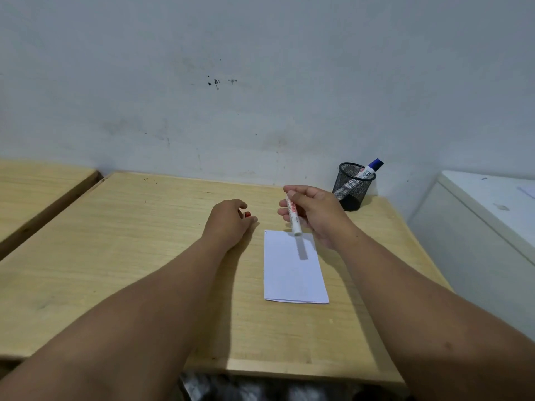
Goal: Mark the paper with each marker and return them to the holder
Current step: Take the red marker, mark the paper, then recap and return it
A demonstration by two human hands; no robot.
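Right hand (314, 214) raised just above the far edge of the paper (293, 267), fingers (295, 190) curled round a white marker (293, 217) with red print. Marker held at its upper part between thumb and fingertips, barrel slanting down toward the viewer, blunt lower end hanging just over the paper's top edge and casting a grey shadow on the sheet. Whether that end touches the paper: cannot tell.

Left hand (230, 219) resting knuckles-up on the desk (130, 241), to the left of the paper and apart from it, fingers closed around a small red cap (247, 214), only a sliver of it peeking out near the fingertips.

Paper lying flat on the desk, folded, a small dark mark at its far left corner.

Black mesh holder (351, 188) upright near the desk's far right corner, beyond the right hand and close to the wall (260, 82). Inside, a blue-capped marker (369, 170) leaning right, cap end sticking out above the rim.
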